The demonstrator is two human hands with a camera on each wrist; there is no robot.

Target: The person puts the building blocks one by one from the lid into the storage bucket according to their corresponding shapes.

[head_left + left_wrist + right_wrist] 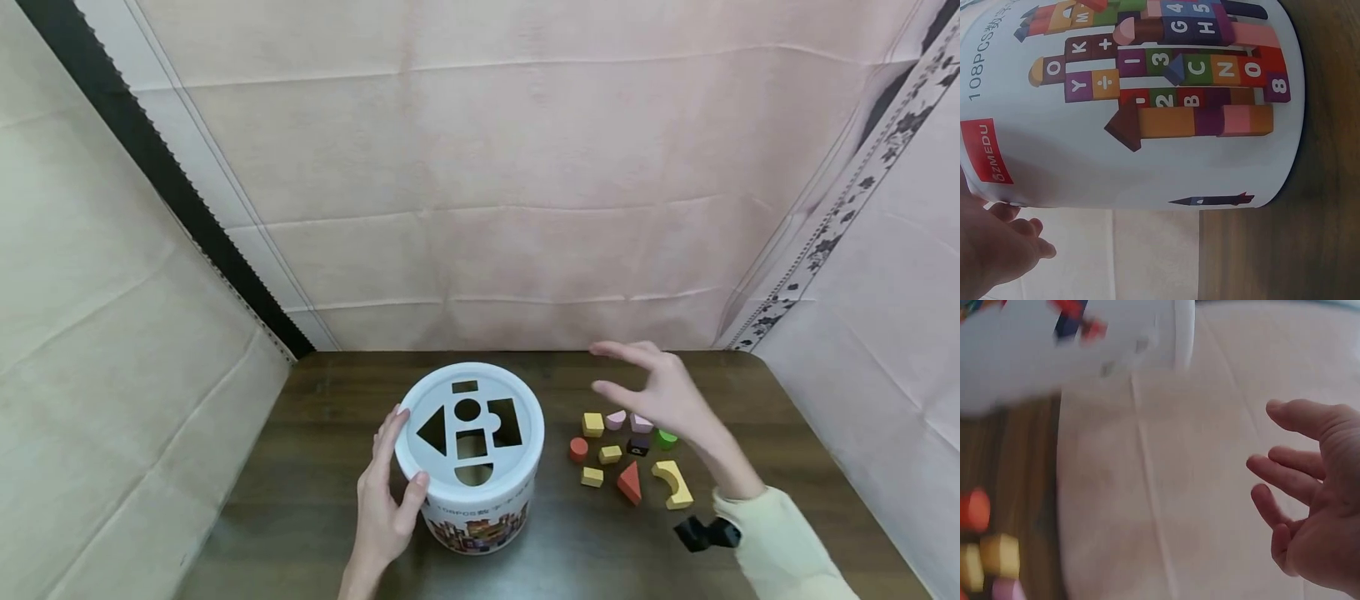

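bucket (483, 498): on table (277, 500), between left edge and blocks (610, 455). left hand (384, 497): half-curled, gripping bucket rim. right hand (663, 396): spread wide, empty, raised near blocks. best to keep bucket braced, pinching up blocks singly.

From above, the head view looked forward and down over the tabletop (300, 517). The left wrist view, turned sideways, faced the tub (474, 500) close up; the right wrist view looked past the right hand (1325, 506) to the backdrop (1166, 456). All shared tub and tabletop.
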